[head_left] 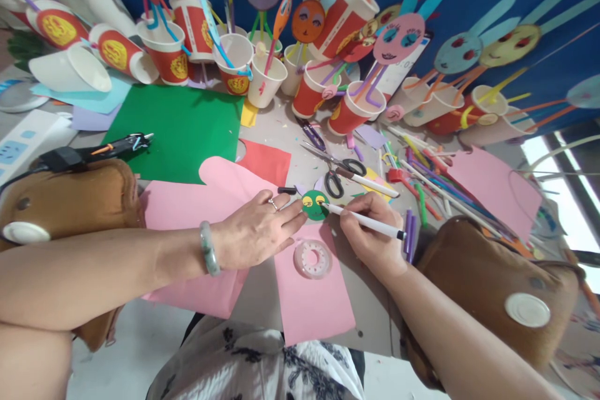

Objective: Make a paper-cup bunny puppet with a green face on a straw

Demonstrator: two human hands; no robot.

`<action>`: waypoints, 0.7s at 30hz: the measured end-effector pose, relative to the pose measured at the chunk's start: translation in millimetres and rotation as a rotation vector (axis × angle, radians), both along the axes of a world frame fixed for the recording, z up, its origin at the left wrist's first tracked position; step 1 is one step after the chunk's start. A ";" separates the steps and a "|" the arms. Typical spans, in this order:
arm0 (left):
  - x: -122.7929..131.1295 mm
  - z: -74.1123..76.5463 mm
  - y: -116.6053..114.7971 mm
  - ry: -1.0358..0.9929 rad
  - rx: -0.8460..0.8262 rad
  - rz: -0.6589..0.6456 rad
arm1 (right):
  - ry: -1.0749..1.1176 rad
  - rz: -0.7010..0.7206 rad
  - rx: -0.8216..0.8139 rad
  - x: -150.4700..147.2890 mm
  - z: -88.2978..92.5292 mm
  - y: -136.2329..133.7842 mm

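My right hand [375, 229] is closed around a white marker pen [372, 222], its tip at the right yellow eye of a small round green paper face [315, 204]. My left hand [260, 225] lies flat with fingers stretched out, the fingertips at the face's left edge. Two yellow eyes with dark marks and a thin mouth line show on the face. A black pen cap [287, 190] lies just beyond my left fingers. Below the face, a roll of clear tape [313, 259] rests on a pink paper strip [319, 319].
Scissors [334, 182] lie beyond the face. Pink paper [187, 200], a green sheet [178, 131] and red paper [267, 162] cover the left side. Paper cups [164, 53] with paper faces line the back. Several pipe cleaners [417, 165] spread right. Brown bags [492, 287] flank my arms.
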State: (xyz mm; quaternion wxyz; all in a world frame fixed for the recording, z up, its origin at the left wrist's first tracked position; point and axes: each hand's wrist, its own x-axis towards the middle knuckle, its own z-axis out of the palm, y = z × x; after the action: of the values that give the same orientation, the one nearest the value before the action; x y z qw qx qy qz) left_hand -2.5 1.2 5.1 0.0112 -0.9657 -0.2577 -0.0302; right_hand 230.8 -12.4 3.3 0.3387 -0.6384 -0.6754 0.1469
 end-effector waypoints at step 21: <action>0.0 -1.8 -0.2 -0.017 0.005 0.000 | 0.065 0.026 0.043 4.6 -5.5 -0.8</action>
State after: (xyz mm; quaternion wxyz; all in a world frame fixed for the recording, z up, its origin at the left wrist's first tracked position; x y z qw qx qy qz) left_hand -2.4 1.0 3.3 0.0112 -0.9654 -0.2577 -0.0389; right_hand 235.4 -13.2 -2.3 0.3722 -0.6171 -0.6752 0.1575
